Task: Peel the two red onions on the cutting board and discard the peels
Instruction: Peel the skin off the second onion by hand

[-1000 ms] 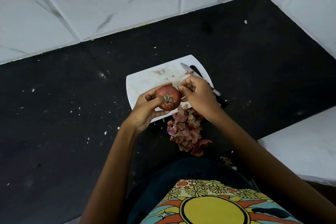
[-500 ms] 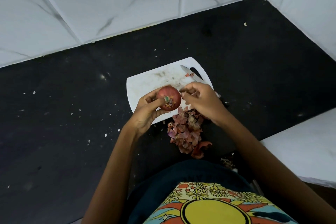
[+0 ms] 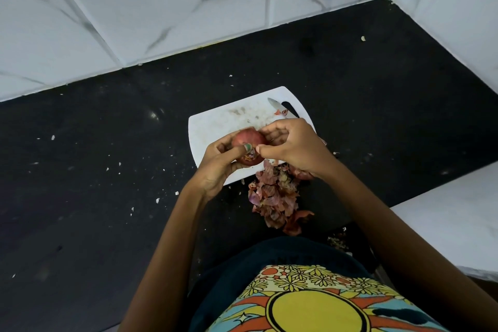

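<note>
A red onion (image 3: 246,139) is held just above the white cutting board (image 3: 215,127). My left hand (image 3: 219,163) grips it from the left and below, thumb across its front. My right hand (image 3: 289,147) is against the onion's right side, its thumb and fingertips pinching at the skin there. A pile of reddish onion peels (image 3: 275,197) lies on the black counter at the board's near edge. Only one onion is in sight.
A knife (image 3: 280,109) lies on the board's far right corner, its handle hidden behind my right hand. The black counter (image 3: 107,170) carries scattered white crumbs. White tiled walls stand behind and to the right; a white surface (image 3: 444,218) sits at right.
My right hand has come down and in against the onion's right side. My left thumb has slid across the onion's front. The onion has turned slightly in my grip.
</note>
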Demonstrator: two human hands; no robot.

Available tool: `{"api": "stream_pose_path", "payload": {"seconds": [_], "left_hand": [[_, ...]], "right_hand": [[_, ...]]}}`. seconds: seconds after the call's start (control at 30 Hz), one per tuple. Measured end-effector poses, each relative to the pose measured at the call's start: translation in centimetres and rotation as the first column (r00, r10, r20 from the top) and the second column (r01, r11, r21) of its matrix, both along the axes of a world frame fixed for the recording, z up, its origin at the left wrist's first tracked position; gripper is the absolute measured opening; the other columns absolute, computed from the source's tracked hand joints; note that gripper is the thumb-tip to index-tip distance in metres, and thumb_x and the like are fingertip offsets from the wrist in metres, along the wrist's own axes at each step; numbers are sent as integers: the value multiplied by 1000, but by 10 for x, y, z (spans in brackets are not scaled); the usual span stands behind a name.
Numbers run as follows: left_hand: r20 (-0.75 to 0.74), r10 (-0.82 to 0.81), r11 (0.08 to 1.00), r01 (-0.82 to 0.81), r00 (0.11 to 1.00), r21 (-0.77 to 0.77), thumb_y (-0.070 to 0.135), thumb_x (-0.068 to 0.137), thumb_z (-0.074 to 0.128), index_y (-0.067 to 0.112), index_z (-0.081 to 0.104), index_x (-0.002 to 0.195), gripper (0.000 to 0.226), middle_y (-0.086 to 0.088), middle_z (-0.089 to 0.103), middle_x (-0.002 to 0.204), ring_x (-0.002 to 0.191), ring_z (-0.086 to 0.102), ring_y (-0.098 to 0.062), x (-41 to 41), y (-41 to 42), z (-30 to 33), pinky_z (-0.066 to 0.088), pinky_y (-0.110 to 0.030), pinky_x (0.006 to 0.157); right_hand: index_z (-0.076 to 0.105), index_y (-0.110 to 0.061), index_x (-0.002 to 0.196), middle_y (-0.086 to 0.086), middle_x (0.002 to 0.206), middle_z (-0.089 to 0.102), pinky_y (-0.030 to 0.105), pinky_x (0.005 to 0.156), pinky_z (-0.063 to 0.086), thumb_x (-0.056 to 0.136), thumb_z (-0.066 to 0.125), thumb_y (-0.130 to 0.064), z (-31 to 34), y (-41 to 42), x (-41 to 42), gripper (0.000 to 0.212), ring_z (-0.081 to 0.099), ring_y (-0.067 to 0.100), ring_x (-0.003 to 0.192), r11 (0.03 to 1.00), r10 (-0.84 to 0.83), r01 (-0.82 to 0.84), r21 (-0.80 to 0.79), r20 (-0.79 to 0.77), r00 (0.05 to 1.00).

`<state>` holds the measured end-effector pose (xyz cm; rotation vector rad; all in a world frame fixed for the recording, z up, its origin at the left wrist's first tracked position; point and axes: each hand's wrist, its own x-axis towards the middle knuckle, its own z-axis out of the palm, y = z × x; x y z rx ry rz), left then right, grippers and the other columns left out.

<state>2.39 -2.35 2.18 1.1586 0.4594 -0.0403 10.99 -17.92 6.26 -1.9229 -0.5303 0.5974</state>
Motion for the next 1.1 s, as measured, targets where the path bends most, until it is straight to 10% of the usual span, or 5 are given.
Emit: {"api": "stream_pose_path", "payload": {"seconds": [0.27, 0.53, 0.93, 1.1], "left_hand": [[-12, 35, 999, -35, 999, -12, 16, 73, 63, 11, 63, 114, 42, -12, 64, 111, 91, 66, -17, 2, -4, 2, 58, -27, 73], [0, 75, 997, -75, 997, 20, 3, 88, 61, 9, 62, 116, 28, -11, 65, 108, 96, 65, -22, 3, 1, 3, 56, -25, 72], [6, 81, 997, -81, 997, -1, 2, 86, 61, 11, 62, 113, 29, -9, 65, 110, 98, 66, -21, 2, 2, 7, 57, -28, 77], [13, 44, 999, -44, 999, -6, 10, 71, 67, 9, 63, 111, 41, -8, 67, 104, 92, 69, -17, -1, 3, 11, 58, -26, 75]], "right_hand": [[71, -3, 90, 11, 78, 71, 23, 62, 58, 78, 62, 8, -6, 1, 2, 19, 71, 16, 67, 986, -144, 146, 78, -31, 989], [67, -15, 98, -6, 97, 70, 23, 71, 58, 76, 79, -24, -7, -3, -9, 26, 70, 8, 85, 988, -83, 81, 131, 13, 996], [73, -12, 86, -4, 89, 70, 16, 75, 53, 79, 76, -12, -5, 7, -5, 8, 67, 3, 84, 992, -80, 59, 116, 195, 978], [70, -14, 101, -3, 93, 71, 18, 74, 55, 75, 80, -16, 5, 3, 4, 28, 69, 6, 83, 999, -7, 5, 48, 36, 999]]}}
